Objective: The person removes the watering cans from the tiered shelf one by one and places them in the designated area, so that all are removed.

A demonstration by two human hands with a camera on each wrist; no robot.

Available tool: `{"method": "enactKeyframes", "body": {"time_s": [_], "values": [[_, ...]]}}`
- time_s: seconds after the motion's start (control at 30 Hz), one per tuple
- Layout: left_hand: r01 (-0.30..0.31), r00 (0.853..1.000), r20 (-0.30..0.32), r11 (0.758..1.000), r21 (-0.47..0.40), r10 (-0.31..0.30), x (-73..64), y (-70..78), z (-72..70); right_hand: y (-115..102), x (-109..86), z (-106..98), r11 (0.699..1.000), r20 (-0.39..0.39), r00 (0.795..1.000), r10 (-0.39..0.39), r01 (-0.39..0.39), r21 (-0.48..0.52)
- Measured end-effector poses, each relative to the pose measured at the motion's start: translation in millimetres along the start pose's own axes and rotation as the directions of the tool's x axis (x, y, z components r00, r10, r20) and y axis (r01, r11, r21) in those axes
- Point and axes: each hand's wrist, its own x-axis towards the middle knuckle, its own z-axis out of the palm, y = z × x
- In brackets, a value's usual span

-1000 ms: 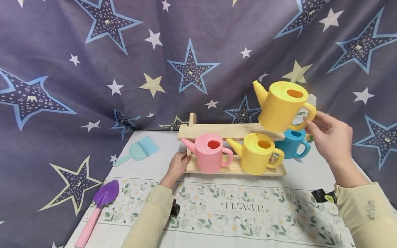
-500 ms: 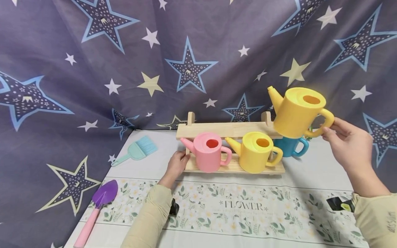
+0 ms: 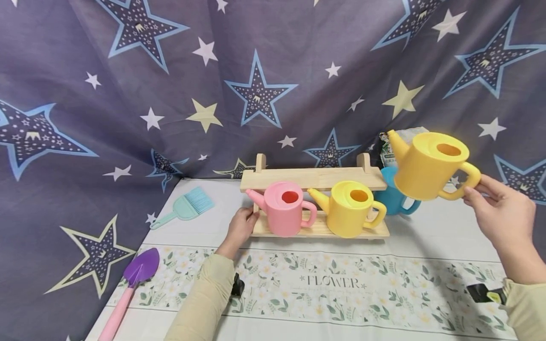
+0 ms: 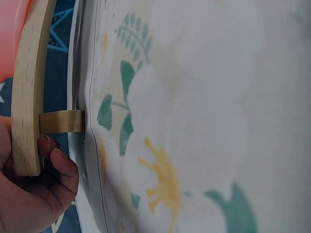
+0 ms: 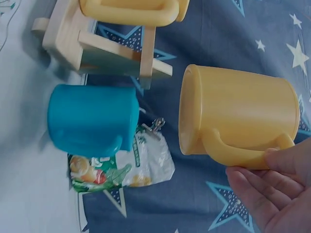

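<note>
Pinching the raised yellow can (image 3: 431, 166) by its handle (image 3: 472, 174), our right hand (image 3: 503, 215) has it left of the fingers (image 5: 249, 187), spout (image 3: 398, 146) leftward, our left hand (image 3: 241, 226) gripping the shelf (image 3: 313, 180).

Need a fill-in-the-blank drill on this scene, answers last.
1. The right hand holds a yellow watering can by its ____.
2. On the wooden shelf, the pink watering can stands beside a ____ watering can.
3. The blade of the garden trowel is ____.
Missing words: handle; yellow; purple.
</note>
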Motion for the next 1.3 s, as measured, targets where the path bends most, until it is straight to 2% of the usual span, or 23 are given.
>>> {"method": "enactKeyframes", "body": {"time_s": [0.27, 0.53, 0.67, 1.1, 1.3], "values": [[-0.007, 1.000, 0.003, 1.000, 0.015, 0.007, 0.6, -1.3, -2.0, 23, -3.7, -2, 0.995, 0.006, 0.995, 0.100, -0.100, 0.000], [-0.001, 1.000, 0.005, 1.000, 0.015, 0.001, -0.1, 0.4, -3.7, 44, -1.3, -1, 0.989, 0.007, 0.992, 0.123, -0.123, 0.076], [0.003, 1.000, 0.002, 1.000, 0.011, -0.003, -0.2, 1.0, -3.8, 54, 1.5, -1, 0.985, 0.010, 0.988, 0.153, -0.153, 0.084], [0.003, 1.000, -0.001, 1.000, 0.007, -0.003, 0.4, 1.8, -1.7, 82, 10.0, 5, 0.950, 0.005, 0.953, 0.302, -0.301, 0.078], [0.006, 1.000, 0.005, 1.000, 0.000, -0.006, -0.1, 0.8, -0.4, 101, 14.2, 14, 0.928, 0.048, 0.927, 0.373, -0.372, -0.020]]}}
